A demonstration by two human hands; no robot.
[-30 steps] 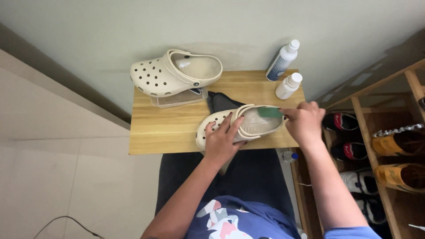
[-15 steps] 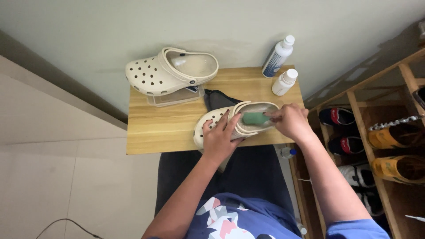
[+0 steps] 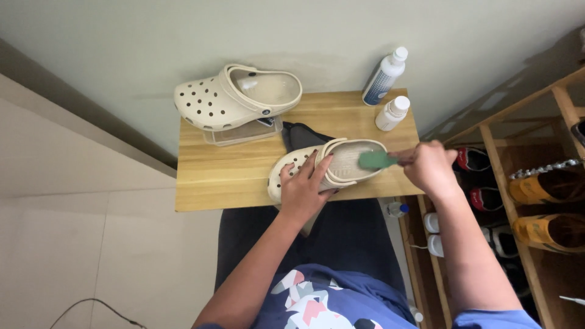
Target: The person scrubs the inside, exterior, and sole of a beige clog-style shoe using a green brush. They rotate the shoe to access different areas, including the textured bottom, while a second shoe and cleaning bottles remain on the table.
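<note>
A cream clog lies on a small wooden table, heel end to the right. My left hand presses down on its perforated toe part. My right hand grips a green-headed brush, whose head sits at the clog's heel opening. A second cream clog rests on a clear plastic box at the table's back left. A dark cloth lies between the two clogs.
Two white bottles stand at the table's back right. A wooden shoe rack with several pairs of shoes stands to the right. A small bottle lies on the floor by the rack. The wall is close behind the table.
The brush head has shifted along the clog's heel opening, toward the toe half a second ago and now back out at the heel rim. My left hand keeps holding the toe part.
</note>
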